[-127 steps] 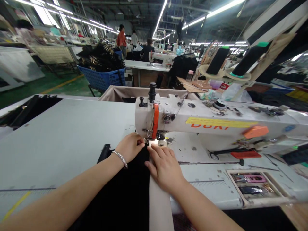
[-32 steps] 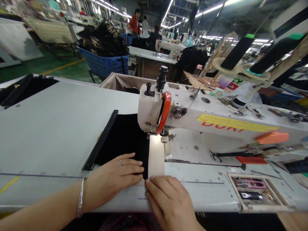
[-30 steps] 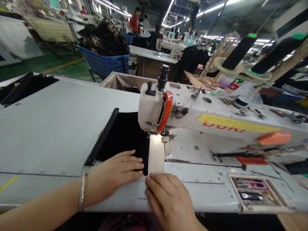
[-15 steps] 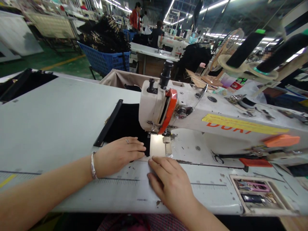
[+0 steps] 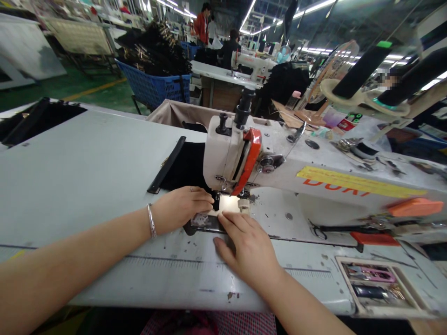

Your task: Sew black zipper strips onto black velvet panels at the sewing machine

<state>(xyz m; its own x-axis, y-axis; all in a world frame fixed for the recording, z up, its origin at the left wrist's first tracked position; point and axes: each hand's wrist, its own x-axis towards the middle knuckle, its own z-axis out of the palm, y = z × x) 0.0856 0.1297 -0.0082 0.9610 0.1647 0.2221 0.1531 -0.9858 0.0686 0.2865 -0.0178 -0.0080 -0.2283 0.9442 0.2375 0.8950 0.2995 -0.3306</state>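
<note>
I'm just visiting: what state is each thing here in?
Left hand: grip open, resting on the black cloth.
Right hand: grip open, at the pale strip's near edge.
Black cloth: laid flat, partly hidden by the sewing machine.
Sewing machine: running or stopped, cannot tell.
Yellow tape: stuck on the machine.
Thread cones: wound in black.
Tool tray: uncovered, holding tools.
Blue basket: heaped above its rim.
Ceiling lights: on.

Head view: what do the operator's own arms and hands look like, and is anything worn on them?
Both hands are gloveless, and no sleeve shows on either forearm in view. The left hand has a thin silver-coloured ring on one finger and a silver-coloured bangle at its wrist. The right hand shows no jewellery.
</note>
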